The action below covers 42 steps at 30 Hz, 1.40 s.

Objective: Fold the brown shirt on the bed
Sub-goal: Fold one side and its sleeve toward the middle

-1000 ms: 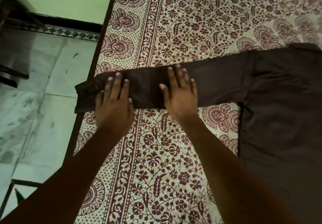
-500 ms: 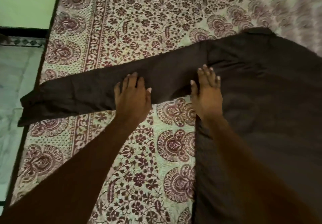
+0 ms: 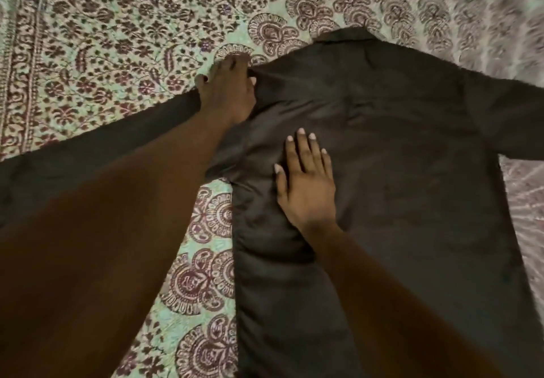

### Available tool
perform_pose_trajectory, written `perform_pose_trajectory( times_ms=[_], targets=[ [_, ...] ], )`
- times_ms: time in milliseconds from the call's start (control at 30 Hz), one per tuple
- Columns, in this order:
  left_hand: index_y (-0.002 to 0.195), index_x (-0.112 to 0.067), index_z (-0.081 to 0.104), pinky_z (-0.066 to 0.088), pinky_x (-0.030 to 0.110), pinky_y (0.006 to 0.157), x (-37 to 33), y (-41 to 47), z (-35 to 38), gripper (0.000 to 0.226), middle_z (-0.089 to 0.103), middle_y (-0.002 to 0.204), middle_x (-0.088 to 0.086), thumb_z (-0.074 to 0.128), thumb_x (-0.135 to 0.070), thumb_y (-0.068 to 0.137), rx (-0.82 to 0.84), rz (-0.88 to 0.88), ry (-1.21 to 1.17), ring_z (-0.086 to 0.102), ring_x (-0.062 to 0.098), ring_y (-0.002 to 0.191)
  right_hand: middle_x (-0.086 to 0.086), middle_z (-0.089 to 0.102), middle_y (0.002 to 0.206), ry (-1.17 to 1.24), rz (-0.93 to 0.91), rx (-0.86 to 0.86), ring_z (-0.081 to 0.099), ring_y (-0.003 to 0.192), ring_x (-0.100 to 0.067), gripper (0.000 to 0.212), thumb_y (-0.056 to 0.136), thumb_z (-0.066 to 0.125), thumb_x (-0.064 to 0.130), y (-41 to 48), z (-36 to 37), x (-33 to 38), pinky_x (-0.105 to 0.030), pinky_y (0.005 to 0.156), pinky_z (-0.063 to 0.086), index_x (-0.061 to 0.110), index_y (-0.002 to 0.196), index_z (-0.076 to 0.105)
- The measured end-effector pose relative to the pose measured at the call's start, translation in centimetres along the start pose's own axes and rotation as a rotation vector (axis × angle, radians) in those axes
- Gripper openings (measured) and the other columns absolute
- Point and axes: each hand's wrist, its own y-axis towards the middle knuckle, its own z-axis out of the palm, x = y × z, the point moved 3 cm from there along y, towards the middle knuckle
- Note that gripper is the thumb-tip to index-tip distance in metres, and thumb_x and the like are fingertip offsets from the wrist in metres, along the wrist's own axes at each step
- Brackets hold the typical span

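The brown shirt lies spread flat on the bed, collar at the far end. Its left sleeve stretches out to the left, partly hidden under my forearm, and the right sleeve runs off the right edge. My left hand is at the shirt's left shoulder, fingers curled over the fabric edge and thumb tucked against it. My right hand rests flat on the shirt's body near the left armpit, fingers apart, holding nothing.
A floral maroon-and-cream bedsheet covers the bed all around the shirt, with a patterned border band at the far left. The sheet at the upper right is blurred.
Both hands have slid right along the left sleeve. The left hand went from mid-sleeve to the shoulder and curled; the right hand moved onto the shirt's body. The view swung right.
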Motion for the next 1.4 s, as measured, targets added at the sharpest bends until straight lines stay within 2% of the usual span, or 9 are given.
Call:
perform_pose_trajectory(
  times_ms=[133,233,467,567,667,1000,1167,1267,1400],
  targets=[
    [0.109,-0.025,0.070,0.021,0.065,0.116,-0.8,3.7,0.2,0.023,0.061,0.133,0.005,0.061,-0.045,0.101,-0.024,-0.181,-0.088,0.041,0.035,0.142,-0.013,0.028,0.170,0.009,-0.007,-0.004,0.023,0.159,-0.030,0.061,0.107,0.039,0.042,0.0,0.0,-0.1,-0.049,0.128,0.022,0.011,0.159,0.041],
    [0.085,-0.025,0.067,0.022,0.057,0.112,-1.3,5.3,0.1,0.011,0.073,0.109,-0.001,0.069,-0.025,0.096,-0.090,-0.209,-0.172,0.057,0.027,0.128,-0.013,0.027,0.170,0.009,0.004,-0.004,0.023,0.159,-0.030,0.061,0.106,0.039,0.042,0.0,0.0,-0.2,-0.050,0.128,0.023,0.011,0.159,0.040],
    [0.119,-0.015,0.061,0.024,0.060,0.110,-2.8,3.8,0.5,0.019,0.054,0.134,0.013,0.055,-0.016,0.101,-0.277,-0.130,0.029,0.044,0.035,0.134,-0.011,0.024,0.172,0.025,0.015,0.039,0.019,0.160,-0.027,0.061,0.106,0.038,0.042,-0.1,0.0,-0.2,-0.048,0.129,0.020,0.013,0.160,0.038],
    [0.119,-0.016,0.057,0.036,0.053,0.102,-4.8,-0.1,1.0,0.021,0.055,0.129,0.012,0.049,-0.022,0.101,-0.430,0.138,0.021,0.052,0.035,0.122,-0.010,0.023,0.172,0.021,0.016,0.044,0.018,0.161,-0.026,0.060,0.106,0.036,0.041,-0.1,0.1,-0.4,-0.048,0.128,0.021,0.015,0.161,0.038],
    [0.135,-0.018,0.057,0.039,0.050,0.103,-4.3,-3.5,4.0,0.036,0.055,0.146,0.007,0.045,-0.029,0.103,-0.247,0.408,0.094,0.053,0.031,0.132,-0.009,0.025,0.172,0.021,0.020,0.037,0.018,0.161,-0.024,0.059,0.105,0.035,0.036,0.1,0.1,-0.5,-0.046,0.129,0.021,0.015,0.160,0.039],
    [0.166,-0.035,0.000,0.011,0.059,0.128,3.8,-3.7,3.2,0.076,-0.001,0.176,-0.009,0.014,-0.073,0.102,-0.010,0.109,0.284,0.004,0.022,0.163,-0.008,0.029,0.170,0.017,0.035,0.000,0.023,0.159,-0.023,0.059,0.103,0.036,0.031,0.1,0.1,-0.5,-0.046,0.128,0.024,0.013,0.159,0.042],
    [0.167,-0.017,0.004,0.009,0.056,0.130,0.9,-5.3,3.1,0.079,-0.001,0.177,0.003,0.017,-0.061,0.104,-0.064,0.119,0.298,0.003,0.029,0.163,-0.009,0.034,0.168,0.023,0.039,-0.045,0.028,0.158,-0.024,0.058,0.102,0.038,0.030,0.2,0.1,-0.5,-0.046,0.127,0.025,0.012,0.156,0.045],
    [0.168,-0.023,0.010,0.018,0.052,0.128,-0.9,-6.7,5.0,0.075,0.004,0.177,-0.002,0.024,-0.059,0.104,-0.035,0.382,0.312,0.008,0.021,0.163,-0.010,0.033,0.168,0.009,0.030,-0.033,0.028,0.158,-0.025,0.059,0.102,0.036,0.031,0.1,0.0,-0.3,-0.044,0.127,0.023,0.012,0.157,0.045],
    [0.167,-0.034,0.010,0.015,0.056,0.127,1.3,-6.1,4.9,0.074,0.007,0.176,-0.006,0.024,-0.068,0.103,-0.060,0.275,0.290,0.013,0.020,0.162,-0.009,0.033,0.169,-0.002,0.023,-0.031,0.027,0.158,-0.025,0.057,0.103,0.036,0.032,0.2,-0.1,-0.4,-0.044,0.127,0.022,0.013,0.157,0.044]
  ],
)
